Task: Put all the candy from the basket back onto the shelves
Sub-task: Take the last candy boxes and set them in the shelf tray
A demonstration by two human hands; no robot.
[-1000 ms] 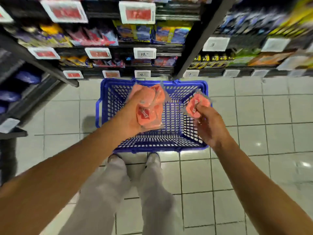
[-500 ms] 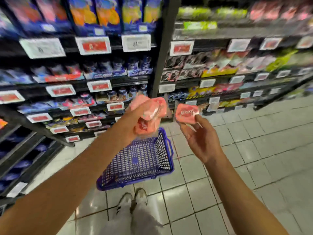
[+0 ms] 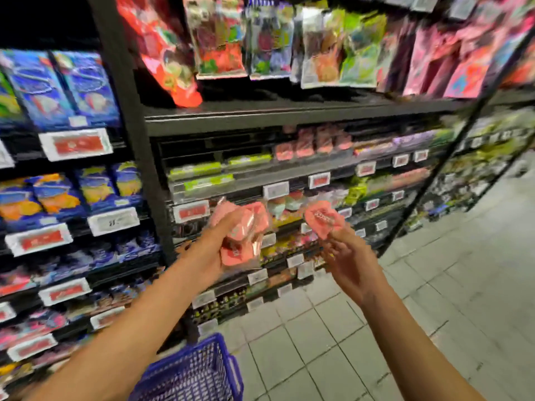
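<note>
Okay, with your left hand (image 3: 215,250) clutching a bunch of pink candy packs (image 3: 241,230) and your right hand (image 3: 346,256) pinching one more pack (image 3: 324,218), match them to the pink row (image 3: 309,143) on the upper shelf (image 3: 289,172) and slot them in one by one, basket (image 3: 197,374) down by your feet.

Both bare forearms reach up and forward from the bottom corners, angling in toward each other. The left hand (image 3: 215,250) is raised at mid-frame, back of the hand toward the camera, fingers curled tight around what it carries. The right hand (image 3: 348,257) sits level with it and just apart, palm turned inward, thumb and fingertips pinching upward, wrist bent slightly back.
</note>
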